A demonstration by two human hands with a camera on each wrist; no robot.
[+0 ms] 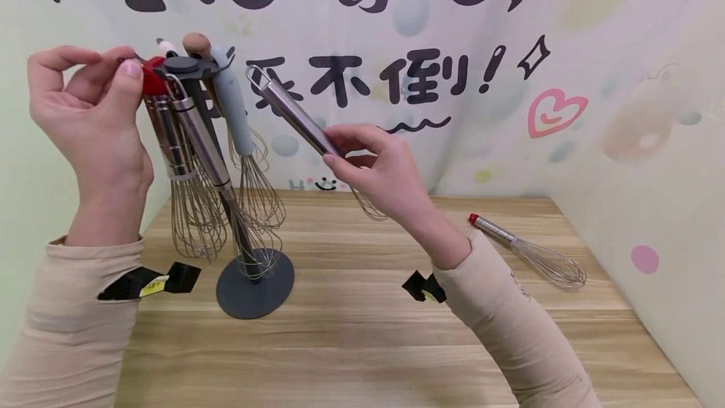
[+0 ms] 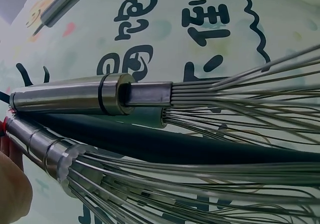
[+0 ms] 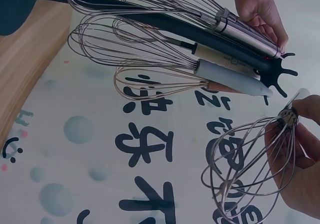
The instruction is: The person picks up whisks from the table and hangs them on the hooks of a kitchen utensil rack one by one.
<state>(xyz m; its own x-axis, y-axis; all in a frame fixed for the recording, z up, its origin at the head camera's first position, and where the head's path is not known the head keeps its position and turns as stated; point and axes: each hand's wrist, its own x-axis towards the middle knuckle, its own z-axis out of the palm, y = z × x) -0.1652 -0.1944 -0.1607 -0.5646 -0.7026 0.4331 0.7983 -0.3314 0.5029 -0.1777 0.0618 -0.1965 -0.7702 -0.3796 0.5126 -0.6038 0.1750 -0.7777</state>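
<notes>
A dark grey whisk stand (image 1: 255, 298) holds several hanging whisks on the left. With its thumb and fingertips, my left hand (image 1: 85, 102) pinches the red end of a hanging steel whisk (image 1: 170, 137). Another steel-handled whisk (image 1: 201, 137) hangs beside it; a pale blue-handled whisk (image 1: 235, 106) hangs on the far side. Right of the stand, my right hand (image 1: 391, 172) grips a steel whisk (image 1: 294, 112) in the air, its loop end pointing up toward the stand's top (image 1: 184, 67). That whisk's wires (image 3: 287, 118) show near my fingers in the right wrist view.
A red-tipped whisk (image 1: 527, 247) lies on the wooden table (image 1: 351, 332) at the right. Behind stands a printed backdrop (image 1: 351, 36) with large dark characters. A side wall (image 1: 640, 162) borders the table on the right.
</notes>
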